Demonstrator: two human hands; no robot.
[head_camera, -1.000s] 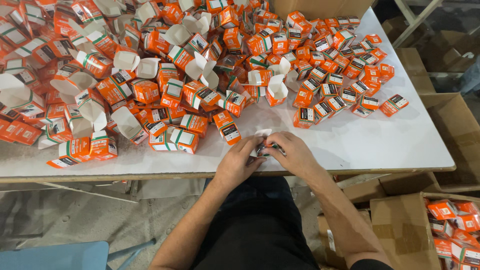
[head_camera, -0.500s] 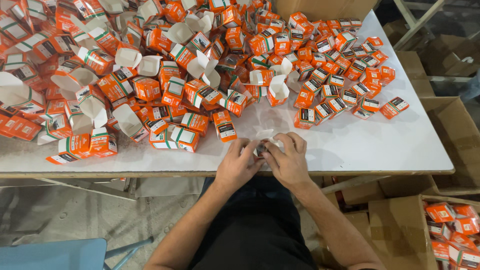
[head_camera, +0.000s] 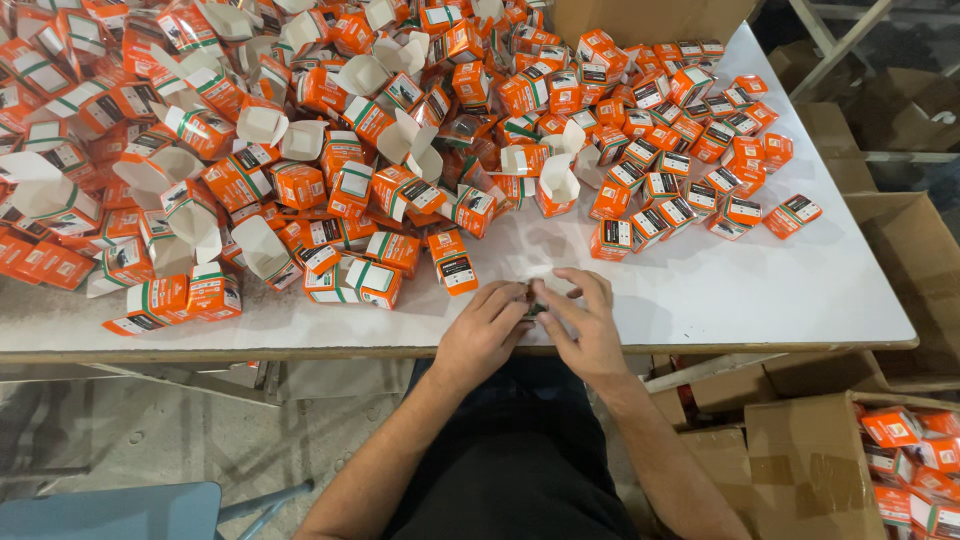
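My left hand (head_camera: 483, 330) and my right hand (head_camera: 583, 322) meet at the near edge of the white table (head_camera: 760, 290). Together they pinch a small dark item (head_camera: 537, 308), mostly hidden by the fingers. Just beyond my left hand lies an orange carton (head_camera: 455, 262) with a black label. A big heap of small orange and white cartons (head_camera: 300, 130), many with open flaps, covers the left and far part of the table. Closed cartons (head_camera: 690, 150) lie in a looser spread at the far right.
Brown cardboard boxes (head_camera: 900, 260) stand to the right of the table. A box at lower right (head_camera: 915, 460) holds several orange cartons. A blue seat (head_camera: 110, 510) shows at lower left. The floor is grey concrete.
Both hands have drawn closer to the table's near edge and stay pressed together on the small item. The heap of cartons has not moved.
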